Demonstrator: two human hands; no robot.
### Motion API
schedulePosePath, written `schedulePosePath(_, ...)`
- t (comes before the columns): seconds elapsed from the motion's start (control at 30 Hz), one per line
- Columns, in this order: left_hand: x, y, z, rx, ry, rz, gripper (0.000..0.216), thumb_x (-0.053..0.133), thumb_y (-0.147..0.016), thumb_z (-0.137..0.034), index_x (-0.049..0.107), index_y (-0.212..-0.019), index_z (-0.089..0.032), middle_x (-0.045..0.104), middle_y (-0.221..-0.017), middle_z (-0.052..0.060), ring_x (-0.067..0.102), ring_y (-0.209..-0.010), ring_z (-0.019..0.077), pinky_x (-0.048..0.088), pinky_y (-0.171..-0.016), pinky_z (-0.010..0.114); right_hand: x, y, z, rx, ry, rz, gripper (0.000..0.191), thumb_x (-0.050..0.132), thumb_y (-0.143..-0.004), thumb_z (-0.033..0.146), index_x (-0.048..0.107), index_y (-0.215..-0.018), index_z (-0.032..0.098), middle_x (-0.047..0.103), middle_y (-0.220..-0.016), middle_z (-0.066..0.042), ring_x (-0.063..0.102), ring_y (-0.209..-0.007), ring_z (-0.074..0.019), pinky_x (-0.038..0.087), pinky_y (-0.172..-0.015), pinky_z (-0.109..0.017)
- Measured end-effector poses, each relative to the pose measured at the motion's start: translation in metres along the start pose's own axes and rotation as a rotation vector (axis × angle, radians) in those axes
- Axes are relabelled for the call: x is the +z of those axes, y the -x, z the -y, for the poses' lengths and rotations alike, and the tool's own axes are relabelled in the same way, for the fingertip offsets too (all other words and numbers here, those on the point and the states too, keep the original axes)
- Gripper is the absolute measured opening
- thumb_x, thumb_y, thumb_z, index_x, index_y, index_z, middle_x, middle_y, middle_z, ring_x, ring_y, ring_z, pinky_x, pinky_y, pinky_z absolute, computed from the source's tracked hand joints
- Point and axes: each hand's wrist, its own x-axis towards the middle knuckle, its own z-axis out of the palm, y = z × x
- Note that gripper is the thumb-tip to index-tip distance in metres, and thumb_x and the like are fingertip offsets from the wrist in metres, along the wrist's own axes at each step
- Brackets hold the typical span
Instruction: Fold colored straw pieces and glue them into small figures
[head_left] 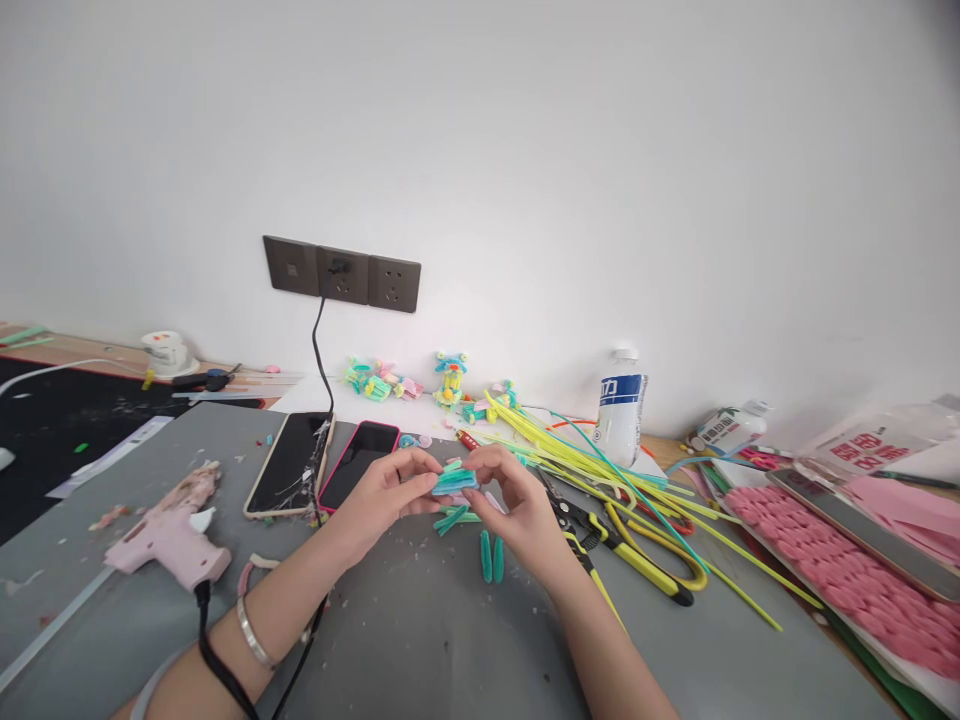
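Between both hands is a small bundle of folded pipe cleaners point(454, 482), blue and green, held just above the grey mat. My left hand point(397, 492) pinches its left end with thumb and fingers. At the right end, my right hand point(510, 500) has its thumb and fingertips closed on it too. Below the hands lie two short teal pipe cleaner pieces point(492, 556), side by side. More green folded pieces point(454, 519) rest right under the fingers, partly hidden by them.
A pink glue gun point(172, 535) lies left, its black cord running under my left arm. Two phones point(289, 465) lie behind. Yellow-handled pliers point(637, 560) and long yellow pipe cleaners point(600, 465) spread right. A bottle point(621, 410) and small pipe cleaner figures point(450, 380) stand by the wall.
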Motion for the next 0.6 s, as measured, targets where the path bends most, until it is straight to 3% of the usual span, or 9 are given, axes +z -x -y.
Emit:
schedulePosePath(0.27, -0.001, -0.0006, -0.0002, -0.03, -0.033, 0.011, 0.026, 0.073, -0.08, -0.041, 0.067, -0.087, -0.016, 0.066, -0.087, 0.003, 0.065, -0.077, 0.0123, 0.055, -0.074, 0.024, -0.0041, -0.0001, 0.0042, -0.01, -0.01, 0.009, 0.014, 0.063, -0.089, 0.018, 0.063, -0.1, 0.025, 0.061, -0.098, -0.006, 0.056, -0.09, -0.02, 0.046, -0.077, -0.033)
schedulePosePath(0.43, -0.002, -0.0006, 0.0011, 0.021, -0.074, -0.006, 0.027, 0.072, -0.08, -0.042, 0.069, -0.089, -0.017, 0.064, -0.092, 0.004, 0.063, -0.085, 0.016, 0.056, -0.077, 0.028, -0.0043, 0.0002, 0.0041, 0.02, -0.034, -0.002, 0.019, 0.065, -0.088, 0.018, 0.064, -0.106, 0.025, 0.061, -0.098, -0.006, 0.057, -0.085, -0.0181, 0.049, -0.077, -0.033)
schedulePosePath(0.6, -0.0016, -0.0016, 0.0001, 0.108, -0.144, -0.018, 0.026, 0.069, -0.082, -0.042, 0.069, -0.088, -0.017, 0.062, -0.092, 0.004, 0.061, -0.082, 0.0162, 0.057, -0.072, 0.028, -0.0035, -0.0012, 0.005, 0.022, -0.034, -0.018, 0.012, 0.068, -0.087, 0.022, 0.067, -0.098, 0.024, 0.063, -0.096, -0.006, 0.058, -0.087, -0.0193, 0.05, -0.076, -0.033)
